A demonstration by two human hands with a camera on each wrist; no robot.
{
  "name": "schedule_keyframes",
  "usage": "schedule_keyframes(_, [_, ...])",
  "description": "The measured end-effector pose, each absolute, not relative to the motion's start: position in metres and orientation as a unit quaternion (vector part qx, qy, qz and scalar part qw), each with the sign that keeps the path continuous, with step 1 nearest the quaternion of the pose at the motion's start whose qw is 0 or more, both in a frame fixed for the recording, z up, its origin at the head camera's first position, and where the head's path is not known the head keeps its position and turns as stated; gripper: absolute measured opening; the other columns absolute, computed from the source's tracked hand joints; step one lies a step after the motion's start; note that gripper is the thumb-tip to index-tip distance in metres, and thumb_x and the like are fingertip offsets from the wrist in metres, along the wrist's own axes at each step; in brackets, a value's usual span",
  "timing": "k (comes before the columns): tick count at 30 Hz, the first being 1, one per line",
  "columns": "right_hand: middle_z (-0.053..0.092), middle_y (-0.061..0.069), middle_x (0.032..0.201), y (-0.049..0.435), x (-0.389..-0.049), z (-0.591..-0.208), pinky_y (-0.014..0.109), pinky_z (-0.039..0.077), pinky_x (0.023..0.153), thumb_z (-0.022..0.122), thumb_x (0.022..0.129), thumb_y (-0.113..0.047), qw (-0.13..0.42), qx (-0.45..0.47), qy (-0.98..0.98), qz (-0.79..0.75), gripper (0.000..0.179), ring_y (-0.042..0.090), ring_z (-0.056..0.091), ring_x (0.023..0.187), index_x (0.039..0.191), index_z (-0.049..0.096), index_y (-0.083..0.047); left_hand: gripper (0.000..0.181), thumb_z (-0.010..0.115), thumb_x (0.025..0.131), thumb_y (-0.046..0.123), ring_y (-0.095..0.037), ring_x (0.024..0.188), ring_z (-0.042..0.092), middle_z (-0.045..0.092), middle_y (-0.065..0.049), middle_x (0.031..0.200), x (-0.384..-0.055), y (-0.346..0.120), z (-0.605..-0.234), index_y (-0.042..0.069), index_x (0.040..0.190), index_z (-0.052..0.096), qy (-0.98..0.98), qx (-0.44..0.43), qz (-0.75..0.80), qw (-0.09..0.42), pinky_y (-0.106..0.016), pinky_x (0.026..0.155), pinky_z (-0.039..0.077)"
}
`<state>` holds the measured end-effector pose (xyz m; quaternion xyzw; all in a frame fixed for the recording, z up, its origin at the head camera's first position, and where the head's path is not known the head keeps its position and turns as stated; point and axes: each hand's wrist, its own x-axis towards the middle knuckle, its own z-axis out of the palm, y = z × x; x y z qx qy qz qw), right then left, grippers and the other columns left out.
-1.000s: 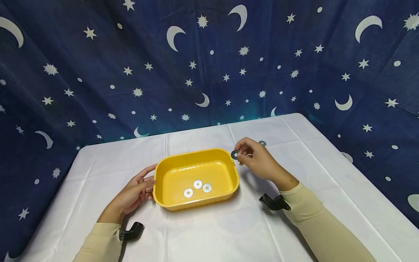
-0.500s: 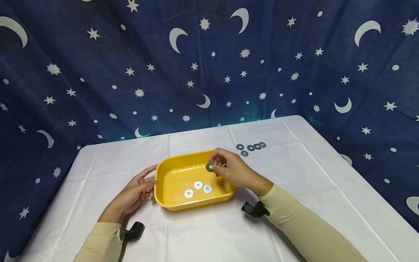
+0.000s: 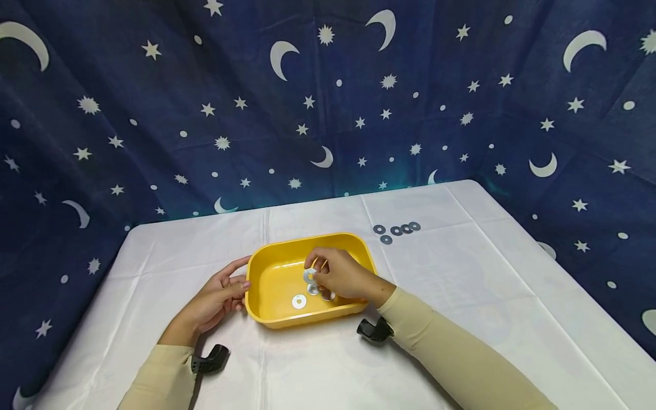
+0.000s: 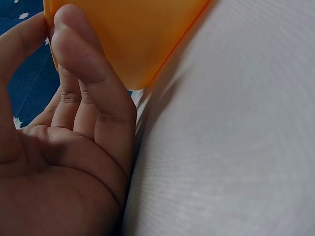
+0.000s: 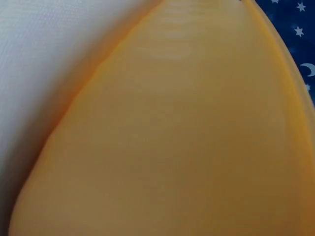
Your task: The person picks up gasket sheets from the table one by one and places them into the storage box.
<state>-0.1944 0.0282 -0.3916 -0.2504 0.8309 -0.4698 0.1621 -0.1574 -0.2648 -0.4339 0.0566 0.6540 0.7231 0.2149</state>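
My right hand (image 3: 340, 274) is over the inside of a yellow plastic tray (image 3: 279, 270), pinching a flat metal washer (image 3: 308, 275) between thumb and fingertips. Below it, one washer (image 3: 299, 301) lies in full view on the tray floor. Two others are partly covered by the hand and the held washer. At the tray's left end my left hand (image 3: 217, 299) grips the wall, thumb on the rim. The left wrist view has that thumb (image 4: 81, 51) against the tray's yellow wall (image 4: 133, 39). Only the tray's yellow surface (image 5: 172, 123) fills the right wrist view, without the hand.
Several dark grey washers (image 3: 396, 230) lie on the white-covered table (image 3: 307, 364) behind and right of the tray. A blue curtain (image 3: 246, 114) with moons and stars hangs along the table's back and sides. Each wrist carries a black camera mount (image 3: 375, 330).
My right hand has carried the washer leftward from beyond the tray's right rim to low inside it. The washers on the table have come into view. My left hand stays at the tray.
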Motion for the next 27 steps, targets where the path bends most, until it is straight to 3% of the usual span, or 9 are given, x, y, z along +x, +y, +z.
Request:
schedule_keyframes(4, [0.054, 0.006, 0.084, 0.02, -0.195, -0.396, 0.024, 0.049, 0.05, 0.059, 0.085, -0.001, 0.152, -0.249, 0.845, -0.448, 0.018, 0.025, 0.06, 0.058, 0.097, 0.059, -0.014, 0.06, 0.051, 0.093, 0.01, -0.011, 0.062, 0.055, 0.061, -0.003, 0.088, -0.158, -0.264, -0.433, 0.02, 0.145, 0.022, 0.655, 0.056, 0.722, 0.216, -0.019, 0.058, 0.049])
schedule_keyframes(13, [0.056, 0.002, 0.077, -0.002, -0.194, -0.401, 0.018, 0.042, 0.045, 0.063, 0.083, -0.006, 0.139, -0.256, 0.864, -0.411, 0.013, 0.011, 0.049, 0.053, 0.092, 0.062, -0.016, 0.06, 0.05, 0.093, 0.009, -0.012, 0.061, 0.054, 0.059, -0.001, 0.086, -0.159, -0.264, -0.434, 0.022, 0.145, 0.021, 0.651, 0.048, 0.725, 0.222, -0.019, 0.057, 0.049])
schedule_keyframes(20, [0.055, -0.001, 0.072, -0.01, -0.196, -0.406, 0.017, 0.039, 0.052, 0.062, 0.081, -0.002, 0.13, -0.27, 0.874, -0.383, 0.014, 0.01, 0.048, 0.063, 0.089, 0.064, -0.015, 0.06, 0.049, 0.094, 0.009, -0.012, 0.062, 0.053, 0.056, -0.002, 0.087, -0.159, -0.264, -0.433, 0.022, 0.145, 0.02, 0.652, 0.052, 0.724, 0.22, -0.02, 0.058, 0.048])
schedule_keyframes(27, [0.054, -0.001, 0.067, -0.013, -0.197, -0.409, 0.016, 0.038, 0.054, 0.064, 0.081, -0.004, 0.13, -0.276, 0.879, -0.367, 0.011, 0.009, 0.047, 0.06, 0.087, 0.064, -0.013, 0.061, 0.05, 0.093, 0.01, -0.013, 0.062, 0.053, 0.057, -0.002, 0.089, -0.159, -0.264, -0.433, 0.023, 0.145, 0.021, 0.654, 0.046, 0.722, 0.219, -0.02, 0.058, 0.049])
